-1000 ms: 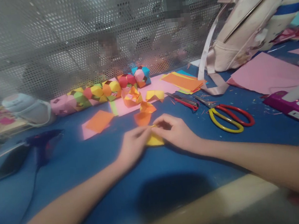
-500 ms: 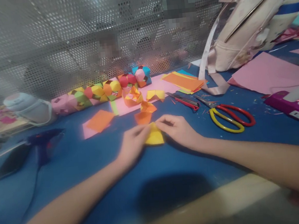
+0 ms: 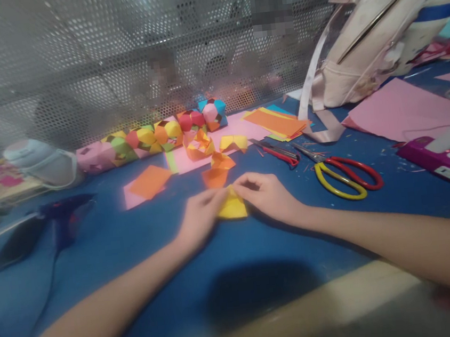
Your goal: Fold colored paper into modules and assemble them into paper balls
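Note:
A small piece of yellow paper (image 3: 232, 206) lies on the blue tabletop between my hands, its upper end narrowing to a folded point. My left hand (image 3: 201, 211) is closed on its left side, thumb and fingers together. From the right, my right hand (image 3: 266, 193) pinches the paper near its top. The fingertips partly cover the fold. Just beyond them sit folded orange paper pieces (image 3: 216, 177). Farther back are a folded yellow piece (image 3: 233, 143) and a partly assembled orange-and-yellow paper shape (image 3: 198, 145).
Right of my hands lie scissors (image 3: 340, 178) with red and yellow handles and red-handled small snips (image 3: 277, 153). Colourful paper balls (image 3: 145, 140) line the mesh wall. A glue gun (image 3: 63, 215), a purple power strip (image 3: 441, 159), stacked orange sheets (image 3: 276, 124) and a backpack (image 3: 365, 46) surround the area.
Almost nothing differs. Both hands keep their hold on the yellow paper, and the camera view has shifted very slightly.

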Demonstrator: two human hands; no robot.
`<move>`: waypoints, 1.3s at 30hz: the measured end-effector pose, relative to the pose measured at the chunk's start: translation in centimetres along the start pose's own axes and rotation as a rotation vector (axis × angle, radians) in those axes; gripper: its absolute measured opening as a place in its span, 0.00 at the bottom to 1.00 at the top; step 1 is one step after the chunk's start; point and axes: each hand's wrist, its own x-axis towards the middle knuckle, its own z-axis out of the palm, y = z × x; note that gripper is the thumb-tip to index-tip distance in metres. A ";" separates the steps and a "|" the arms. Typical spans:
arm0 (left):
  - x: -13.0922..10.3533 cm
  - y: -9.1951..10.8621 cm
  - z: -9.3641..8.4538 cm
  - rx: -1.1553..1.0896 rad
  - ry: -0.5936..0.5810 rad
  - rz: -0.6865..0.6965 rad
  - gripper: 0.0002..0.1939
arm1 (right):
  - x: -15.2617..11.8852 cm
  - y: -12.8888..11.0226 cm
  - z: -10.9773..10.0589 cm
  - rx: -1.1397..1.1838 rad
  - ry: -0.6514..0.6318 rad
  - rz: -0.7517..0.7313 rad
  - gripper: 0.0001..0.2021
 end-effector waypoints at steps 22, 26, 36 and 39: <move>-0.3 0.3 0.2 -0.011 -0.065 0.080 0.18 | 0.0 -0.3 -0.1 -0.007 0.115 -0.014 0.06; -0.2 0.0 0.1 0.016 0.004 0.087 0.16 | -0.1 0.0 0.0 0.010 0.115 -0.035 0.07; 0.2 -0.4 0.2 -0.164 0.106 0.076 0.16 | 0.0 0.4 0.1 0.033 0.120 -0.054 0.06; 0.2 -0.6 0.3 -0.208 0.090 0.070 0.17 | 0.0 0.3 0.1 0.038 0.122 -0.046 0.06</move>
